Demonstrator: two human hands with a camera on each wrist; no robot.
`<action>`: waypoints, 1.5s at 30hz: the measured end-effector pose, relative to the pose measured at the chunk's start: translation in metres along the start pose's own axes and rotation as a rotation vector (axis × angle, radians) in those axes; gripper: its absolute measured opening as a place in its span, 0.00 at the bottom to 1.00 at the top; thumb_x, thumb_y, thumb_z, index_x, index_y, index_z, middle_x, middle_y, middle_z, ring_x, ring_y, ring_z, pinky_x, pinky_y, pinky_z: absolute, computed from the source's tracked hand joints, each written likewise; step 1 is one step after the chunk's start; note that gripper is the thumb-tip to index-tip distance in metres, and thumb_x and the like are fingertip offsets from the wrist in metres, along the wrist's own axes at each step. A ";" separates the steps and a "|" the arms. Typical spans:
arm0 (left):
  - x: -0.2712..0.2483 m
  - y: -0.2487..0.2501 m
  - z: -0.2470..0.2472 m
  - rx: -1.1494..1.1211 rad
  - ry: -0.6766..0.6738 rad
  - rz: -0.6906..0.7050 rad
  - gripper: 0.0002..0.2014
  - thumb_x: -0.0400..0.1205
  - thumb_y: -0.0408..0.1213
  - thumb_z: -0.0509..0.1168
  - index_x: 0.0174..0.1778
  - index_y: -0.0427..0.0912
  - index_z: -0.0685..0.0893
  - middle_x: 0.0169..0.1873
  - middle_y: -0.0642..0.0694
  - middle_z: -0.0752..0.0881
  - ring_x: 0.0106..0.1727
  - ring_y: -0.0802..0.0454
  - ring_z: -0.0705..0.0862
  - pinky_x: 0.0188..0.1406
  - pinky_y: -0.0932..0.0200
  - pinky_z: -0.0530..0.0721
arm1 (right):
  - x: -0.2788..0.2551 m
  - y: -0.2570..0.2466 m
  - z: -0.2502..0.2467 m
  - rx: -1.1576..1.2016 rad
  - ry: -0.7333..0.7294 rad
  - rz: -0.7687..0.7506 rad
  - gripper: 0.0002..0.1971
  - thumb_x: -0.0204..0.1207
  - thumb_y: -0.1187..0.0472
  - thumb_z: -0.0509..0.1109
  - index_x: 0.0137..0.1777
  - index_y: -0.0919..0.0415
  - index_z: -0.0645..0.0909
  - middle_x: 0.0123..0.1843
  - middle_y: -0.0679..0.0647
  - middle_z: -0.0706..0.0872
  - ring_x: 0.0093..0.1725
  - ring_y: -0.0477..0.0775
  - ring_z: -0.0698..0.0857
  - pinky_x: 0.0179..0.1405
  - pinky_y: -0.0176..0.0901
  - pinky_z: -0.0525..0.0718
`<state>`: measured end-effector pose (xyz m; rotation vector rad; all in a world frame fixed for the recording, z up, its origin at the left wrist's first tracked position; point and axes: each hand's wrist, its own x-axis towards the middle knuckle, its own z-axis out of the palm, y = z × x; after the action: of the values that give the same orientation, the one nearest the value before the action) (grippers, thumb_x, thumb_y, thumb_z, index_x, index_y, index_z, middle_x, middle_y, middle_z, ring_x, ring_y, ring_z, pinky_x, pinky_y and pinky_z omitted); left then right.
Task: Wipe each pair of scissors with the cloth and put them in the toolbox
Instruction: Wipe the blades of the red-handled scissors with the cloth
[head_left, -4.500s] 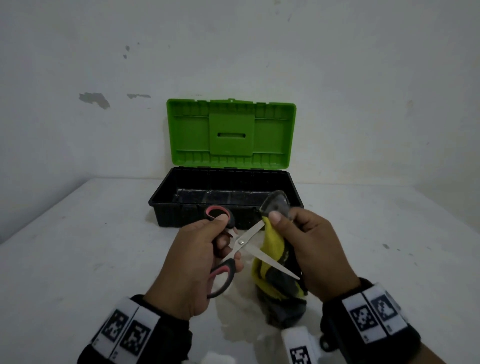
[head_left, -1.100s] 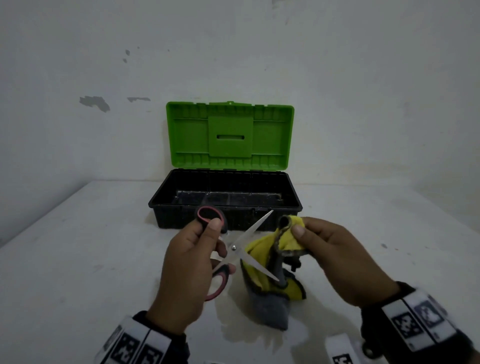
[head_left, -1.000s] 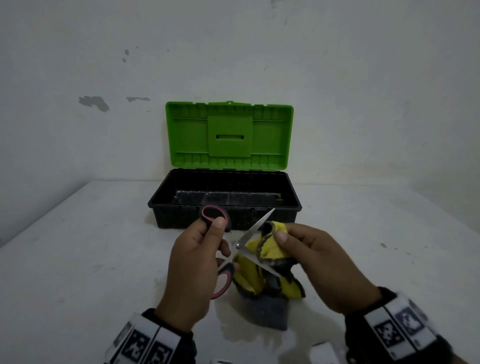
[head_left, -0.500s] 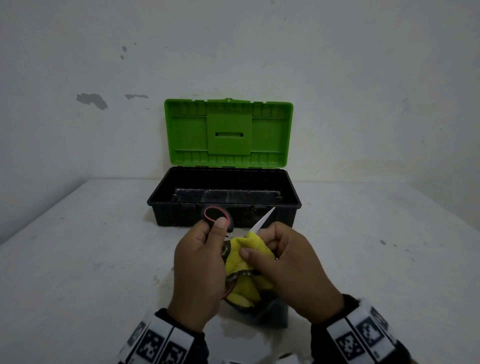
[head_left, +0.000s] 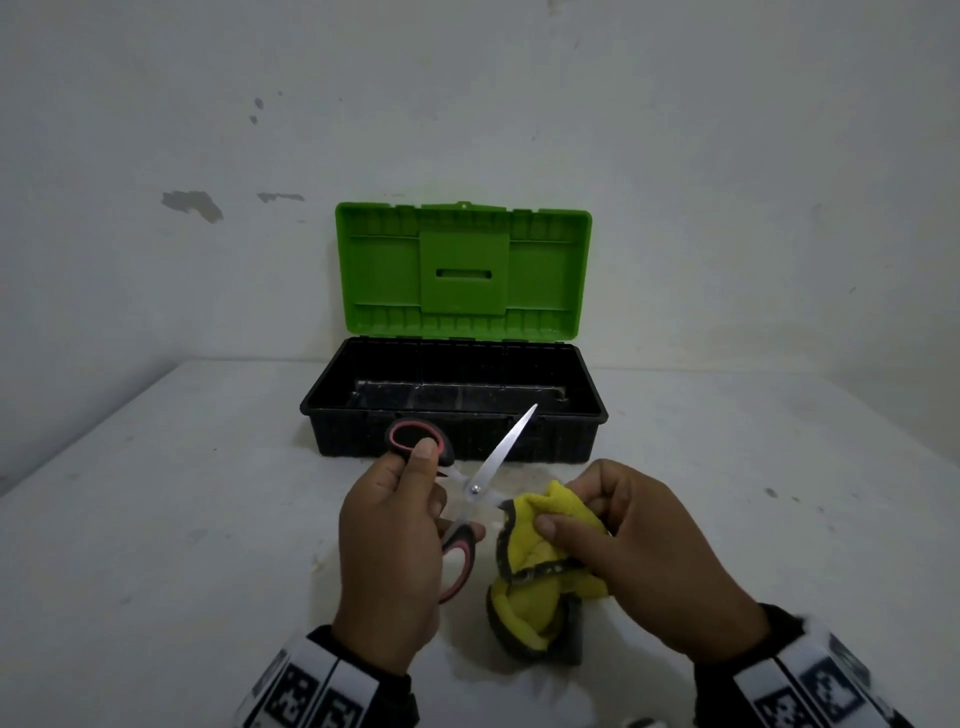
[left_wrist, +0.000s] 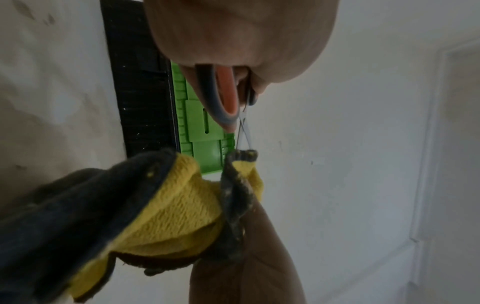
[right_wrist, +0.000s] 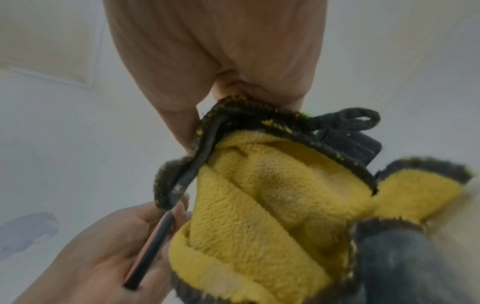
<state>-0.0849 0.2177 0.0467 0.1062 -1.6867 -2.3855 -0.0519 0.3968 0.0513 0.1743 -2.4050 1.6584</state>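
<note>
My left hand (head_left: 400, 540) grips the black-and-red handles of a pair of scissors (head_left: 470, 493), blades spread apart; one blade points up toward the toolbox. My right hand (head_left: 623, 545) pinches a yellow cloth with a dark edge (head_left: 540, 566) wrapped round the other blade, which is hidden inside it. In the left wrist view the scissors (left_wrist: 226, 102) run from my palm into the cloth (left_wrist: 179, 207). The right wrist view shows the cloth (right_wrist: 272, 205) bunched under my fingers and a scissor handle (right_wrist: 153, 246) in my left hand. The black toolbox (head_left: 452, 441) stands open behind, its green lid (head_left: 462, 273) upright.
The toolbox sits on a white table (head_left: 156, 519) against a white wall (head_left: 467, 104) with chipped paint. Its inside looks bare from here. A wall also runs along the table's left side.
Half a second ago my right hand and cloth were up against the pivot beside my left hand; the cloth has slid right and down along the lower blade. The upper blade now shows in full.
</note>
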 end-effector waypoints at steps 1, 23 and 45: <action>-0.001 0.000 0.001 -0.016 0.015 -0.012 0.15 0.87 0.42 0.61 0.39 0.36 0.83 0.24 0.46 0.69 0.22 0.54 0.69 0.28 0.51 0.86 | 0.001 0.001 -0.005 -0.019 -0.002 0.003 0.09 0.71 0.61 0.81 0.42 0.62 0.84 0.36 0.56 0.93 0.36 0.55 0.92 0.34 0.42 0.88; 0.033 0.017 0.001 -0.393 0.359 0.072 0.03 0.84 0.36 0.60 0.47 0.42 0.78 0.23 0.52 0.70 0.25 0.54 0.66 0.44 0.38 0.82 | 0.076 0.053 -0.064 -0.906 0.017 0.190 0.20 0.78 0.41 0.71 0.64 0.52 0.80 0.61 0.48 0.85 0.61 0.51 0.83 0.62 0.48 0.80; 0.004 0.020 -0.004 -0.200 0.025 0.031 0.09 0.86 0.37 0.61 0.46 0.39 0.85 0.31 0.43 0.78 0.35 0.49 0.82 0.49 0.46 0.87 | 0.002 -0.038 0.053 0.528 -0.028 0.338 0.10 0.83 0.64 0.68 0.49 0.72 0.86 0.42 0.62 0.92 0.29 0.51 0.85 0.23 0.38 0.81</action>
<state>-0.0855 0.2063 0.0645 0.0758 -1.4187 -2.5026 -0.0512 0.3335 0.0683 -0.1391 -2.0413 2.4314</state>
